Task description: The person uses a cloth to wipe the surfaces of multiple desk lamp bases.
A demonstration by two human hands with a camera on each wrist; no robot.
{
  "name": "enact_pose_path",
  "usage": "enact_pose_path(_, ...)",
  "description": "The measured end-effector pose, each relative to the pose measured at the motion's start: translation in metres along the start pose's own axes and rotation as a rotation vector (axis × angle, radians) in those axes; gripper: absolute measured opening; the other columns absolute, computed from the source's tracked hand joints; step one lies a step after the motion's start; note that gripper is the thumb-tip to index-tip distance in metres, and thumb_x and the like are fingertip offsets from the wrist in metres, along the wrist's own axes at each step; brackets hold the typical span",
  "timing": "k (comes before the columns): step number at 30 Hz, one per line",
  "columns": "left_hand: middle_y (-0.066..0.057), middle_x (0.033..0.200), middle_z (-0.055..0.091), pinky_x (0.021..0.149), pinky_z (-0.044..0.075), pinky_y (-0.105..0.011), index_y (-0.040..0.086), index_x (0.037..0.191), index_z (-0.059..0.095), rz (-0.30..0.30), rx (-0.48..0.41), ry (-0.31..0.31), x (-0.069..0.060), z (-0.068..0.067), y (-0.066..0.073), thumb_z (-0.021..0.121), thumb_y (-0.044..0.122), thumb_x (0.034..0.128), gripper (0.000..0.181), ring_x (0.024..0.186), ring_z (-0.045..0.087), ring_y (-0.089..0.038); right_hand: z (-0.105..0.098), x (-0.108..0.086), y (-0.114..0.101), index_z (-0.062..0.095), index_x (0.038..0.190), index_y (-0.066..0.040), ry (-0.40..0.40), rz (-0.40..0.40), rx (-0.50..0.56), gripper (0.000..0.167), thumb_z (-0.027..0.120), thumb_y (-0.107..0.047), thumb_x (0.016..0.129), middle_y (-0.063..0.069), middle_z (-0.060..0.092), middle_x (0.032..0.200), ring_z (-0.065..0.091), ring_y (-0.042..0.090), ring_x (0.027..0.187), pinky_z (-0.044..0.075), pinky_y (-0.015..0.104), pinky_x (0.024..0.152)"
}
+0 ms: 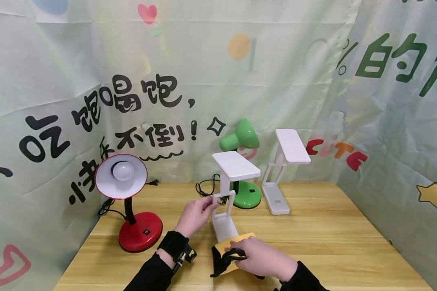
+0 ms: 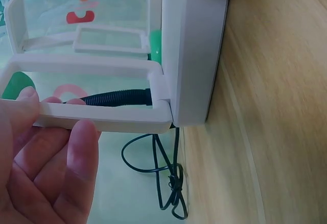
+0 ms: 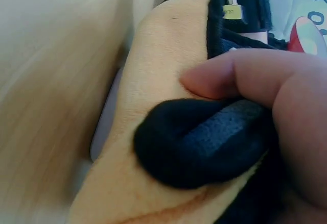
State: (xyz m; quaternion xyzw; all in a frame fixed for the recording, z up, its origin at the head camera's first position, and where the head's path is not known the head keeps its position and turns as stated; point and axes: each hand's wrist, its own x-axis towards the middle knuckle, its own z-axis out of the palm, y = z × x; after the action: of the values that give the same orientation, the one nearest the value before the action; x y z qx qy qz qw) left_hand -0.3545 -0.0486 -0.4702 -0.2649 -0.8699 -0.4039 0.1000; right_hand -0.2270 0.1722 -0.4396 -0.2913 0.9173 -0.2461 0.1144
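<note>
Gripping a white lamp (image 1: pixel 236 165) and a yellow cloth (image 1: pixel 227 243)

The left hand (image 1: pixel 198 216) pinches one side bar of the lamp's frame-like stem between thumb and curled fingers. The right hand (image 1: pixel 260 256) has its fingers closed on the black-edged cloth, gathering up a dark fold. The lamp stands upright on the wooden table (image 1: pixel 342 234), in front of the hands, its flat head level above its base. The cloth overlaps the near end of that base, though it hides whether they touch. A red lamp (image 1: pixel 140 233) stands to the left; a green lamp (image 1: pixel 245 135) and a second white lamp (image 1: pixel 293 146) stand behind, toward the right.
</note>
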Motion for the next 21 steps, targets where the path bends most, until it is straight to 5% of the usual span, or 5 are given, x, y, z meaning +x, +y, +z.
enact_pose_path(4, -0.002, 0.083, 0.072, 0.05, 0.044, -0.026, 0.027, 0.099, 0.069, 0.006, 0.0, 0.007, 0.0, 0.0, -0.002, 0.06, 0.036, 0.1029, 0.013, 0.055, 0.054, -0.008, 0.001, 0.012, 0.005, 0.071, 0.127, -0.011, 0.017, 0.036, 0.016, 0.038, 0.073, -0.018, 0.09, 0.013, 0.07, 0.129, 0.066, 0.004, 0.095, 0.056, 0.029, 0.084)
enact_pose_path(11, 0.007, 0.065, 0.057, 0.045, 0.042, -0.026, 0.033, 0.093, 0.064, 0.019, 0.006, 0.008, -0.002, -0.002, -0.002, 0.06, 0.035, 0.103, 0.011, 0.047, 0.05, -0.008, 0.002, 0.036, 0.016, 0.064, 0.132, 0.002, 0.083, 0.063, 0.023, 0.048, 0.073, -0.02, 0.091, 0.014, 0.076, 0.11, 0.055, 0.002, 0.062, 0.053, 0.027, 0.07)
enact_pose_path(21, 0.009, 0.063, 0.049, 0.045, 0.034, -0.022, 0.03, 0.093, 0.065, 0.02, 0.022, 0.004, -0.002, -0.001, 0.0, 0.06, 0.036, 0.1031, 0.013, 0.046, 0.041, -0.005, 0.001, 0.066, 0.029, 0.071, 0.106, -0.015, 0.165, 0.062, 0.025, 0.015, 0.071, -0.017, 0.091, -0.003, 0.072, 0.09, 0.059, 0.004, 0.068, 0.049, 0.025, 0.063)
